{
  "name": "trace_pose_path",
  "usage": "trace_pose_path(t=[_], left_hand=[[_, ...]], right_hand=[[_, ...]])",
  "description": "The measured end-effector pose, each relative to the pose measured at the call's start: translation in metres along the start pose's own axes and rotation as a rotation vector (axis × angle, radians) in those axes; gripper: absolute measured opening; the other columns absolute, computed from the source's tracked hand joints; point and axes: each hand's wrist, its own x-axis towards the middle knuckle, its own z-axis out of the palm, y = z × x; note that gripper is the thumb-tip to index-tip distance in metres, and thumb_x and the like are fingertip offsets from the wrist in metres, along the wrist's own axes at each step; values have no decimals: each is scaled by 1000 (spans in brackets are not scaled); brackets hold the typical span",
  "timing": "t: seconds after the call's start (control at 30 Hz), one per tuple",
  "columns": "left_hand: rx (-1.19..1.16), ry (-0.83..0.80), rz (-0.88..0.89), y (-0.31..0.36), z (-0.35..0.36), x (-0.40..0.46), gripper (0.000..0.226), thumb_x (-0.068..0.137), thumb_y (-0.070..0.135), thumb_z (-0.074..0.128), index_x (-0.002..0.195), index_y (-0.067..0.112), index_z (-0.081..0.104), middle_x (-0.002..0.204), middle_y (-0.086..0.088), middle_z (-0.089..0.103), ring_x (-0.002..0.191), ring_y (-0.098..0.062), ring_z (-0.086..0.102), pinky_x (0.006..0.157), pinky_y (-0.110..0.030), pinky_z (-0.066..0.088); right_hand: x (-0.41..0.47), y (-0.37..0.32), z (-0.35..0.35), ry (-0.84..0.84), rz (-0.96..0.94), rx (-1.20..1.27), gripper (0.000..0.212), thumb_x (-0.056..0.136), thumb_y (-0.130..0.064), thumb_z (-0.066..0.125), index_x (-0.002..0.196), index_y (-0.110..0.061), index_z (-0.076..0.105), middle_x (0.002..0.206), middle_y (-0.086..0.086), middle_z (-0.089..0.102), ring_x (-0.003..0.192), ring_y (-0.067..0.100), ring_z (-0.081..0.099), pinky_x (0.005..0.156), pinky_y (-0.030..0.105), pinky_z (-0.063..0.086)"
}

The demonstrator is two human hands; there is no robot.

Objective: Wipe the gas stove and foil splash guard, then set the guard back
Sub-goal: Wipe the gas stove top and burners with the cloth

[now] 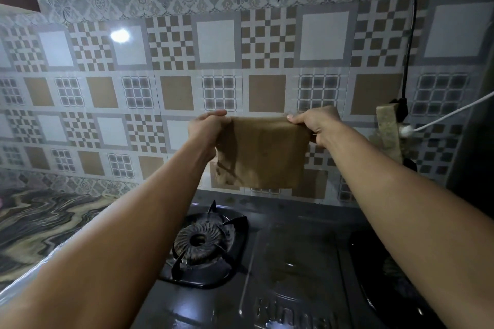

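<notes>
Head view. I hold a brown cloth (263, 151) up in front of the tiled wall (171, 61), above the back edge of the stove (288, 262). My left hand (204, 129) pinches the cloth's upper left corner, with the thumb on top and the fingers curled behind the fabric. My right hand (314, 125) pinches the upper right corner in the same way, its thumb laid along the top hem. The top edge runs taut and nearly level between the two grips; the rest of the cloth hangs freely below them as a flat, roughly square sheet, touching neither wall nor stove as far as I can tell. Its lower left part looks creased and darker. Below the cloth, the left burner (199, 242) sits under its black pan support; the right burner is mostly hidden by my right forearm. The stove's dark top shows wet-looking glints. At left lies a marbled counter (40, 222), its near edge covered with shiny foil (32, 268). At right, a black cable (410, 43) runs down the wall, and a white cable (449, 115) crosses it.
</notes>
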Motion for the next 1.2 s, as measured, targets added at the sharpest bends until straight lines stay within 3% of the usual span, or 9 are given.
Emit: trace_pose_path(t=[0.1, 0.2, 0.33, 0.47, 0.7, 0.83, 0.9, 1.03, 1.2], left_hand=[[60, 13, 51, -1, -8, 4, 19, 85, 4, 68, 98, 16, 74, 105, -4, 69, 104, -19, 61, 89, -31, 53], [117, -25, 54, -6, -14, 10, 42, 82, -4, 69, 121, 12, 65, 118, -5, 63, 109, -23, 60, 100, -35, 50], [403, 0, 203, -12, -17, 9, 24, 73, -1, 79, 91, 14, 72, 103, -6, 69, 95, -23, 67, 84, -35, 58], [548, 26, 261, -12, -14, 8, 15, 70, 6, 82, 68, 14, 70, 82, -6, 71, 79, -19, 68, 72, -34, 59], [403, -185, 94, -8, -5, 5, 14, 95, 14, 56, 82, 14, 53, 86, -6, 58, 85, -23, 58, 70, -39, 56], [338, -110, -20, -19, 3, -1, 7, 91, 10, 59, 96, 6, 59, 81, -9, 61, 69, -22, 62, 47, -30, 51], [286, -138, -123, -25, 9, -8, 4, 92, 9, 54, 94, 6, 56, 75, -9, 59, 62, -20, 62, 47, -30, 53], [175, -277, -270, -37, 22, -17, 3, 96, 9, 46, 97, 9, 49, 84, -11, 57, 79, -25, 64, 70, -41, 59], [64, -364, -335, -45, 34, -20, 11, 95, 11, 46, 99, 4, 54, 86, -13, 61, 80, -27, 65, 68, -42, 58]], right_hand=[[3, -1, -5, -99, -64, -83, 24, 77, -3, 76, 99, -10, 70, 104, 6, 69, 96, 19, 64, 89, 35, 53], [3, 1, -11, -128, -172, -201, 34, 77, -2, 76, 109, -9, 69, 113, 4, 66, 108, 19, 59, 99, 32, 48], [2, 6, -16, -32, -418, -626, 27, 81, -11, 75, 108, -10, 71, 110, 0, 66, 97, 11, 53, 86, 25, 42], [7, 8, -19, 15, -485, -726, 10, 88, -20, 67, 95, -14, 73, 99, 4, 68, 86, 16, 56, 75, 28, 43], [13, 17, -20, -150, -261, -428, 23, 94, -30, 56, 96, -8, 64, 91, 14, 67, 84, 28, 64, 80, 42, 53], [12, 31, -14, -64, -100, -381, 14, 82, -20, 65, 73, -14, 57, 70, 9, 56, 60, 24, 56, 52, 30, 41], [8, 37, -7, -58, 12, -277, 7, 79, -14, 65, 81, -10, 60, 75, 10, 58, 63, 22, 57, 48, 26, 42], [-3, 44, 11, -165, 99, -63, 22, 83, -10, 68, 103, -1, 66, 97, 16, 71, 79, 26, 70, 65, 37, 60], [-15, 49, 21, -413, 223, 62, 68, 96, -59, 34, 105, -1, 68, 100, 14, 71, 99, 25, 65, 88, 42, 53]])
